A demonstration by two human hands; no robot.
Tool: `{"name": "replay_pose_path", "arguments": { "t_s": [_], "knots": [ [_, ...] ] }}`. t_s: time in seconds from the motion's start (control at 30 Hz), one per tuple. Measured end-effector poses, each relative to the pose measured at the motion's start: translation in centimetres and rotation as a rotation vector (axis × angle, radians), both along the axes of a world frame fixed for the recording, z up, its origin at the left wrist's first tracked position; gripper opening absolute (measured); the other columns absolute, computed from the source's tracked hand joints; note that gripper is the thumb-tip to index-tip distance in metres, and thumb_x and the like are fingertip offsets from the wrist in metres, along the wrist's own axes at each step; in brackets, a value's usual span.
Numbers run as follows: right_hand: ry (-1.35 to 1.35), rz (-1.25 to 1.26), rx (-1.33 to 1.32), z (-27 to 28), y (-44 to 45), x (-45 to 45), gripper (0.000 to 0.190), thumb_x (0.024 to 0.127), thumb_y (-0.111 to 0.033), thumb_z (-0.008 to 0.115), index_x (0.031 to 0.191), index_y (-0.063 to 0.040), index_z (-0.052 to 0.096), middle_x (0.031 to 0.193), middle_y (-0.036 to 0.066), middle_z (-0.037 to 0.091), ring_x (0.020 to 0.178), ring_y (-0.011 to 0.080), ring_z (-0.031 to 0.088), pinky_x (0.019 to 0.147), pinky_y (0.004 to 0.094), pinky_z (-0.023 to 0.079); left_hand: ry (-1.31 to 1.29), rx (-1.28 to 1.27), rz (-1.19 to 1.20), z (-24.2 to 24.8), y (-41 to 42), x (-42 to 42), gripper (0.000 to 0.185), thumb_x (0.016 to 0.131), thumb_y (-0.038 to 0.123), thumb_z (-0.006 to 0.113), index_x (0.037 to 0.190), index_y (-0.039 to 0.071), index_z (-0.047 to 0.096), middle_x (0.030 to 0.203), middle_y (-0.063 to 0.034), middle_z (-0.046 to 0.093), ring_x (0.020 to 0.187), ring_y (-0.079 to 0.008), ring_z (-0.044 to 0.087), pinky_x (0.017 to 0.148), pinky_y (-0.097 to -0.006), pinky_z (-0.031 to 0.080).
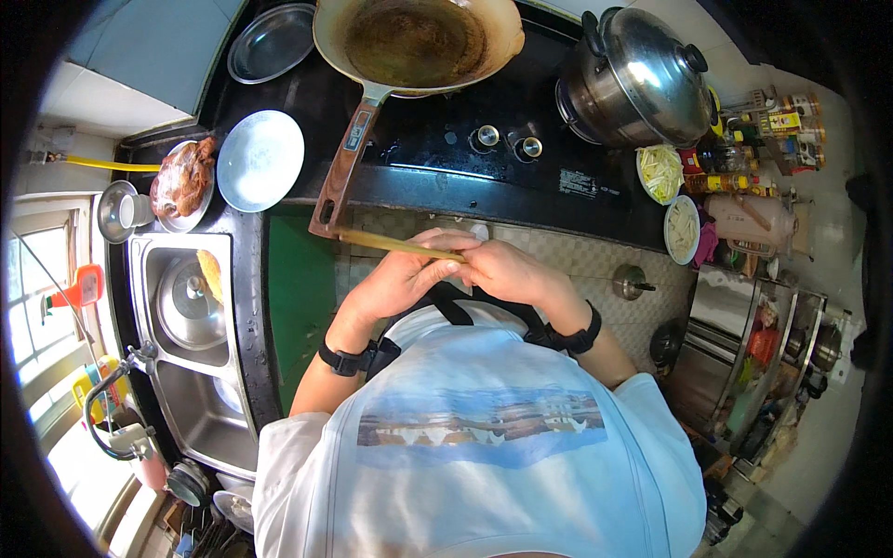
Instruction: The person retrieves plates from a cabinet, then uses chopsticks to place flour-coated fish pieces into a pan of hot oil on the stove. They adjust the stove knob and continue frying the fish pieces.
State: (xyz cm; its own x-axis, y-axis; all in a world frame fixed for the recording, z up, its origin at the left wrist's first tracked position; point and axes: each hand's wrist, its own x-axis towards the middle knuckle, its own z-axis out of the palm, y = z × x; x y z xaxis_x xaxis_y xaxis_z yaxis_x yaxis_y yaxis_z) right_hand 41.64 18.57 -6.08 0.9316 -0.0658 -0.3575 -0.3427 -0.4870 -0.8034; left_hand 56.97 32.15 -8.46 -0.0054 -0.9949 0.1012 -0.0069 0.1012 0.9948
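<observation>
My left hand (408,275) and my right hand (504,270) meet in front of my waist, at the cooktop's front edge. Between them they hold a thin pale wooden stick (380,240), perhaps chopsticks; it is blurred. Its one end lies under the fingers of my right hand. The other end points left, close to the wooden handle (345,164) of a frying pan (418,42), and I cannot tell if they touch. The pan has a cream inside with a browned bottom and rests on the black gas cooktop (432,139).
Right of the pan stands a lidded steel pot (628,77). Bowls of shredded vegetables (659,174) and pale strips (681,230) sit at the counter's right end. Leftward are a white plate (260,161), wrapped meat (183,180) and a double sink (199,411). A steel rack (739,349) stands at right.
</observation>
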Motion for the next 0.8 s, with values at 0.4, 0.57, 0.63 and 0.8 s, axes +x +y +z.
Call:
{"name": "replay_pose_path", "arguments": {
  "t_s": [0.4, 0.57, 0.63, 0.8],
  "knots": [
    [0.053, -0.213, 0.352, -1.6, -7.6, 3.5, 0.024, 0.092, -0.017, 0.060, 0.109, -0.002, 0.067, 0.103, 0.011, 0.069, 0.086, 0.0172, 0.067, 0.075, 0.0277, 0.054, 0.315, 0.006, 0.791, 5.3, 8.4, 2.5, 0.019, 0.099, 0.017, 0.048, 0.090, 0.001, 0.052, 0.069, -0.0008, 0.049, 0.051, -0.0039, 0.038, 0.046, -0.0203, 0.030],
    [0.139, -0.151, 0.948, -3.9, -5.3, 8.0, 0.044, 0.096, -0.015, 0.055, 0.134, 0.006, 0.046, 0.121, 0.021, 0.061, 0.098, 0.0246, 0.067, 0.079, 0.0315, 0.057, 0.160, 0.255, 1.290, 3.2, 8.8, 3.5, 0.018, 0.093, 0.009, 0.062, 0.108, -0.001, 0.059, 0.072, 0.0048, 0.051, 0.053, 0.0003, 0.039, 0.046, -0.0164, 0.027],
    [0.184, -0.193, 1.196, -4.5, -2.7, 10.2, 0.054, 0.095, -0.019, 0.058, 0.139, 0.007, 0.038, 0.127, 0.023, 0.056, 0.102, 0.0286, 0.065, 0.085, 0.0370, 0.056, 0.167, 0.391, 1.340, 2.5, 8.5, 3.5, 0.034, 0.091, 0.009, 0.065, 0.122, -0.001, 0.058, 0.078, 0.0047, 0.058, 0.056, 0.0014, 0.042, 0.047, -0.0145, 0.027],
    [0.083, -0.292, 1.375, -4.3, 1.3, 14.5, 0.034, 0.097, -0.020, 0.057, 0.119, 0.006, 0.054, 0.110, 0.018, 0.064, 0.093, 0.0246, 0.068, 0.080, 0.0344, 0.058, 0.335, 0.306, 1.175, 2.4, 6.9, 2.6, 0.040, 0.085, -0.001, 0.069, 0.123, -0.005, 0.057, 0.090, -0.0011, 0.067, 0.065, -0.0027, 0.052, 0.058, -0.0149, 0.038]
  ]
}}
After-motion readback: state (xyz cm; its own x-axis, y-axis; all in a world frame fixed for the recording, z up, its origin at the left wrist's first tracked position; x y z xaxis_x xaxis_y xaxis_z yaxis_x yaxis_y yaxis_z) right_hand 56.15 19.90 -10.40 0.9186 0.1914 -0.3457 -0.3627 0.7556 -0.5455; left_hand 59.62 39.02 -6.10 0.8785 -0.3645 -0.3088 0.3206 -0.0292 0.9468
